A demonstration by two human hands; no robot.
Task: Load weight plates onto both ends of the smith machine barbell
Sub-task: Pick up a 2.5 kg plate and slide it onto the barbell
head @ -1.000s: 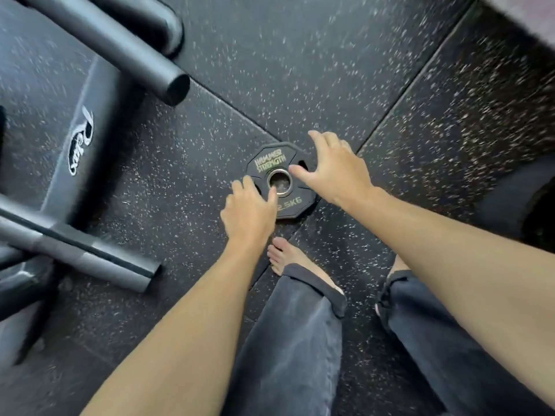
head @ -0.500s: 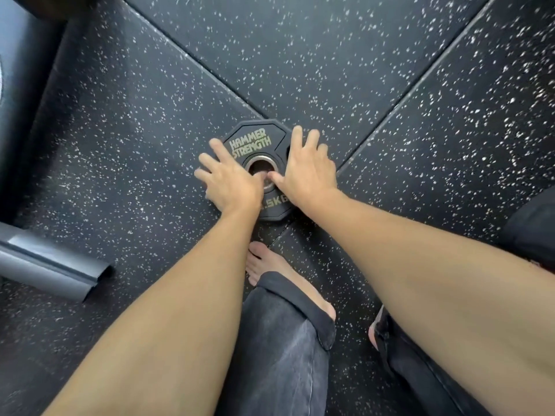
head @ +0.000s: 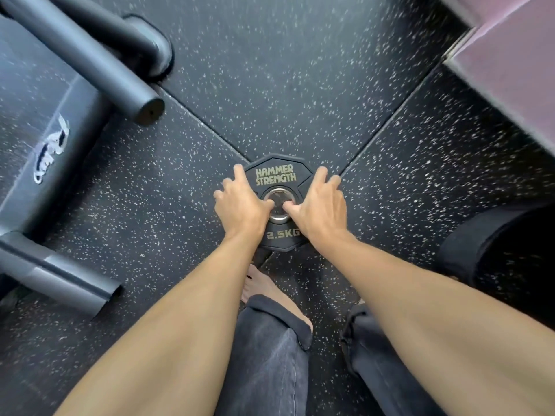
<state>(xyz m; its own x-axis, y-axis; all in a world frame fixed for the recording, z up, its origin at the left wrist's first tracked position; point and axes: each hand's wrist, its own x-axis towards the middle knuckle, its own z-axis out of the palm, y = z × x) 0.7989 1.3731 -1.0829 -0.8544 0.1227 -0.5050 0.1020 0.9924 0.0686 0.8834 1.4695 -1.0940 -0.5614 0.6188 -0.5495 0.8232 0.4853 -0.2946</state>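
Observation:
A small black 2.5 kg weight plate (head: 274, 175) marked "Hammer Strength" lies on the speckled rubber floor in the middle of the head view. My left hand (head: 238, 204) grips its left edge, thumb hooked into the metal centre hole (head: 277, 202). My right hand (head: 319, 210) grips the right edge, its thumb in the same hole. The plate's near edge looks slightly raised off the floor. A grey bar end (head: 148, 111) of the machine sticks out at the upper left.
Grey machine frame tubes (head: 69, 285) and a base plate with a logo (head: 48, 157) fill the left side. A pinkish wall or block (head: 510, 70) stands at the upper right. A dark round object (head: 495, 250) sits at the right. My bare feet stand just behind the plate.
Both hands have shifted from resting on the plate to gripping its edges with thumbs in the hole. The camera has pulled back, bringing the machine frame into view.

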